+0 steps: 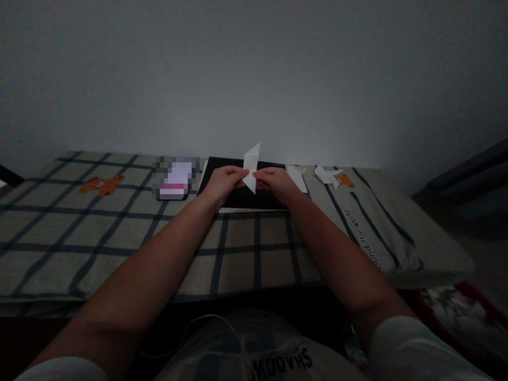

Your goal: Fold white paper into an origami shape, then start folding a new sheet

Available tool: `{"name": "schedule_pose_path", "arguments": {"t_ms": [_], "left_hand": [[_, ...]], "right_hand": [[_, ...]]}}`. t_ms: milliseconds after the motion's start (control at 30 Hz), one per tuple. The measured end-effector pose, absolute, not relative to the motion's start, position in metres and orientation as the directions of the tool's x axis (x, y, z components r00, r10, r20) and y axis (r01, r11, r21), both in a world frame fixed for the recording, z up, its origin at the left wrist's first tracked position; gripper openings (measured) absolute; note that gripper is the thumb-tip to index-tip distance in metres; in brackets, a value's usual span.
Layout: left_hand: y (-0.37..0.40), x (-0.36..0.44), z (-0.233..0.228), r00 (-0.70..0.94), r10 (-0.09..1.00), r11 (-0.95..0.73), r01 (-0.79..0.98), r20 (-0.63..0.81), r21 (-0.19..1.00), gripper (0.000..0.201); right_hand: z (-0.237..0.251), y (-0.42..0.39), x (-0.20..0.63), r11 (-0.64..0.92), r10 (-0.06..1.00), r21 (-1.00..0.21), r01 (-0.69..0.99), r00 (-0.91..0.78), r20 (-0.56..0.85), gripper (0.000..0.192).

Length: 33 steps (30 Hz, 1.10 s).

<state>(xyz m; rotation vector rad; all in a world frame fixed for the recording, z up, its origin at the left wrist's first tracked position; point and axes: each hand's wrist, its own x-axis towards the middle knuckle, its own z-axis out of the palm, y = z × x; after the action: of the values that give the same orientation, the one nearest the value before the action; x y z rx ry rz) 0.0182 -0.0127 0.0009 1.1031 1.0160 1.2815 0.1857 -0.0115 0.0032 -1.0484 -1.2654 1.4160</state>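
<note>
hands: left hand (223,181) and right hand (275,181) both pinch the folded white paper (251,167), held up over the black notebook (242,197)
right: paper scraps (327,175) on the plaid bed cover (119,238)
left: blurred phone (177,178)

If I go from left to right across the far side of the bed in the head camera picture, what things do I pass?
Orange bear print → blurred pink-and-white thing → left hand → folded white paper held up over the black pad → right hand → flat white sheet → small folded paper pieces.
</note>
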Motion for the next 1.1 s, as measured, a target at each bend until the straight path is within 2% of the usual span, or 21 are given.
{"name": "schedule_pose_path", "arguments": {"t_ms": [133, 267, 533, 633, 833, 1000, 1100], "left_hand": [[-0.0147, 0.0189, 0.0007, 0.055, 0.998, -0.012, -0.193, 0.023, 0.981, 0.029], [-0.0143, 0.0184, 0.0014, 0.070, 0.998, 0.017, -0.219, -0.002, 0.975, 0.026], [-0.0105, 0.0150, 0.0031, 0.049, 0.998, -0.033, -0.226, 0.045, 0.973, 0.028], [-0.0111, 0.0161, 0.0019, 0.056, 0.997, -0.044, -0.206, 0.056, 0.978, 0.028], [-0.0112, 0.0164, 0.0014, 0.082, 0.996, -0.020, -0.255, 0.042, 0.967, 0.031], [-0.0092, 0.0156, 0.0016, -0.055, 0.991, -0.132, -0.139, 0.125, 0.981, 0.018], [-0.0097, 0.0162, 0.0005, -0.064, 0.985, -0.166, -0.073, 0.161, 0.983, 0.015]], "right_hand": [[0.0006, -0.0089, 0.1853, -0.032, 0.982, -0.987, -0.161, -0.188, -0.001, 0.009], [0.0007, -0.0080, 0.1861, -0.002, 0.986, -0.989, -0.145, -0.164, 0.022, 0.010], [0.0047, -0.0132, 0.1830, -0.046, 0.980, -0.985, -0.169, -0.197, -0.012, 0.011], [0.0053, -0.0130, 0.1823, -0.038, 0.987, -0.979, -0.198, -0.164, -0.005, 0.005], [0.0085, -0.0153, 0.1832, -0.016, 0.991, -0.990, -0.142, -0.137, 0.004, 0.006], [0.0060, -0.0155, 0.1818, -0.053, 0.976, -0.986, -0.161, -0.217, -0.017, 0.008], [0.0024, -0.0121, 0.1828, -0.033, 0.978, -0.986, -0.161, -0.208, 0.001, 0.007]]}}
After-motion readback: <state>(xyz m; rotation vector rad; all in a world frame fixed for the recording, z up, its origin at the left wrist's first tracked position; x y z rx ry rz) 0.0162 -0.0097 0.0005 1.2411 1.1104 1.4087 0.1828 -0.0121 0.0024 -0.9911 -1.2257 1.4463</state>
